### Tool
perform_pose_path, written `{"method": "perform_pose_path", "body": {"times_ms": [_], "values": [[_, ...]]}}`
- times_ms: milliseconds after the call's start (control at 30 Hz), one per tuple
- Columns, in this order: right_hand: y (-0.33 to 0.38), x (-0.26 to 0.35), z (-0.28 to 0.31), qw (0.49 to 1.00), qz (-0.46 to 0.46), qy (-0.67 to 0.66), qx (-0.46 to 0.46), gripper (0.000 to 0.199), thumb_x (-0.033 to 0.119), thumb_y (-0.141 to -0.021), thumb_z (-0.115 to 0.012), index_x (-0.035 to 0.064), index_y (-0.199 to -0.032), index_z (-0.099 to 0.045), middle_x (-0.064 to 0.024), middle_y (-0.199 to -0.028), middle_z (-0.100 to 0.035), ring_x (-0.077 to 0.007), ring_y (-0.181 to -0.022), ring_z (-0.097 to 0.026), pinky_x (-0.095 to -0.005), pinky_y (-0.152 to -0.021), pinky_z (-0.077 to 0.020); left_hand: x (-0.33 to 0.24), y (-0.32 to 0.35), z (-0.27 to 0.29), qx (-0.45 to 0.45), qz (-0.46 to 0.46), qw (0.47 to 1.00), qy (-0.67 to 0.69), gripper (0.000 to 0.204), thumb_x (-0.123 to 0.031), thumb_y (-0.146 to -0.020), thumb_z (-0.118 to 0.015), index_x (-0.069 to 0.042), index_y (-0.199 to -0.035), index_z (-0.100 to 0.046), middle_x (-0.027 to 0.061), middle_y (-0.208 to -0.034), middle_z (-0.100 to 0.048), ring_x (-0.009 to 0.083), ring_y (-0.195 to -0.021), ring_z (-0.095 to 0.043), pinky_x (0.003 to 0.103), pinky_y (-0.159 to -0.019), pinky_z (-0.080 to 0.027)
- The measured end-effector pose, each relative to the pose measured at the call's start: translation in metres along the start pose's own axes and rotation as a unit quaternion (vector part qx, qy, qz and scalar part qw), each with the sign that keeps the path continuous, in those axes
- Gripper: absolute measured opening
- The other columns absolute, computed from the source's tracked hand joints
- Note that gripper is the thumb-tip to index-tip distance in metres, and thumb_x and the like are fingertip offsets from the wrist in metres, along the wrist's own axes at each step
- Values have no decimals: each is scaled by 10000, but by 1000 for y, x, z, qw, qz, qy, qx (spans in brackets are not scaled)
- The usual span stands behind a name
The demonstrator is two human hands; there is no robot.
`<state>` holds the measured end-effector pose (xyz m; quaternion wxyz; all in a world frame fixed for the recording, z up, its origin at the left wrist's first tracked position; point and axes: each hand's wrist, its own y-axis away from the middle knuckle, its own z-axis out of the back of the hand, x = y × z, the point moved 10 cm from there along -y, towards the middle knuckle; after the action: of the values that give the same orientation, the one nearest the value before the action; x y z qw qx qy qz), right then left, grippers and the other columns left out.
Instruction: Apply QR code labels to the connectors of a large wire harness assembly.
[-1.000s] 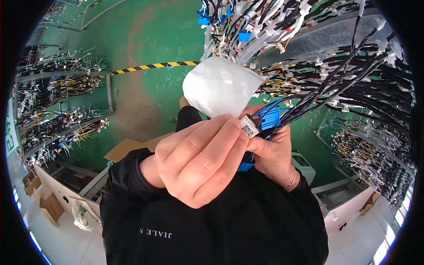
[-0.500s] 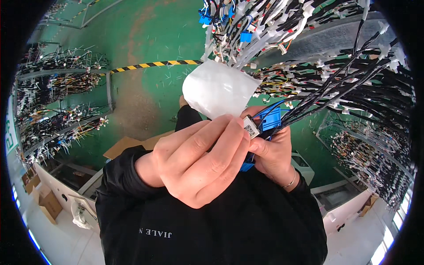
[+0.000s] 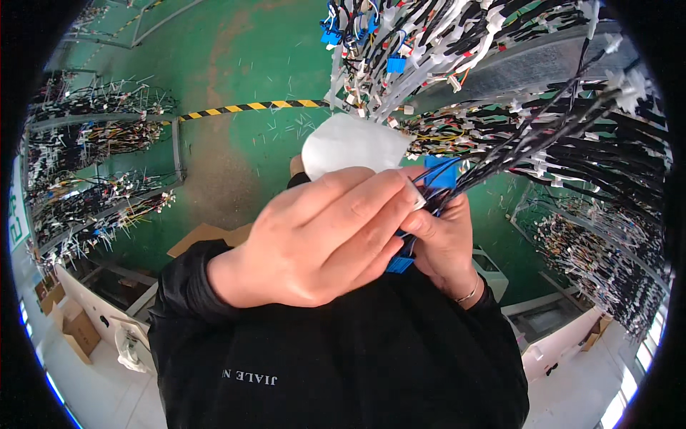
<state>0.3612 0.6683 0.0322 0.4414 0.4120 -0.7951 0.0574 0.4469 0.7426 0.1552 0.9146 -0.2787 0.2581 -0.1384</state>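
My left hand [image 3: 325,236] is closed, its fingertips pinching a small white label [image 3: 416,194] against a bunch of black and blue wires. My right hand [image 3: 444,239] is wrapped round that wire harness [image 3: 493,163], its thumb close to the label. One blue connector [image 3: 441,171] sits above the right hand, and another blue connector [image 3: 400,264] shows below, between the hands. Just beyond the left fingers is a curved white sheet [image 3: 354,145]; what holds it is hidden. The harness runs up to the right.
Dense bundles of wire harnesses [image 3: 429,43] hang from a metal rack at the upper right. More harness racks stand left [image 3: 107,136] and right [image 3: 600,250]. A yellow-black striped bar [image 3: 250,106] crosses above the green floor. Cardboard boxes [image 3: 77,329] lie at lower left.
My left hand has turned and moved slightly up, its fingers now covering most of the label. The label has tilted, hiding its printed face. The white sheet has shifted and looks smaller.
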Motion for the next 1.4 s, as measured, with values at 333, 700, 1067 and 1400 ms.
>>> {"method": "perform_pose_path", "body": {"times_ms": [333,700,1067,1400], "values": [[-4,4,-9,997,-33,-52,42,379,-2,-804,-714,-48,-1149,-563,-179,-1029,-662,-356,-926,-686,-496,-857,-568,50,37,45,-141,221,965,15,257,-106,-770,-666,-12,-1009,-661,144,-1126,-588,279,-992,-561,386,-860,-452],[-9,6,-15,992,-34,120,2,207,72,-905,-574,-72,-1053,-588,-196,-937,-668,-222,-751,-657,-335,-671,-552,88,60,14,-290,363,839,282,905,135,-788,-665,-30,-1507,-142,140,-1415,-436,223,-1230,-507,332,-940,-484],[-24,2,-10,991,-27,130,-19,127,58,-901,-617,-50,-964,-637,-204,-941,-691,-100,-461,-506,-233,-441,-396,90,68,0,-142,420,878,180,241,67,-876,-577,-35,-1047,-713,53,-984,-700,66,-816,-601,201,-724,-465],[-31,5,2,996,-55,73,13,541,143,-907,-636,-82,-1345,-413,-202,-1262,-555,-175,-848,-632,-297,-783,-494,64,55,-43,34,295,935,196,271,-203,-776,-747,-35,-974,-669,149,-898,-651,315,-739,-629,369,-653,-484]]}}
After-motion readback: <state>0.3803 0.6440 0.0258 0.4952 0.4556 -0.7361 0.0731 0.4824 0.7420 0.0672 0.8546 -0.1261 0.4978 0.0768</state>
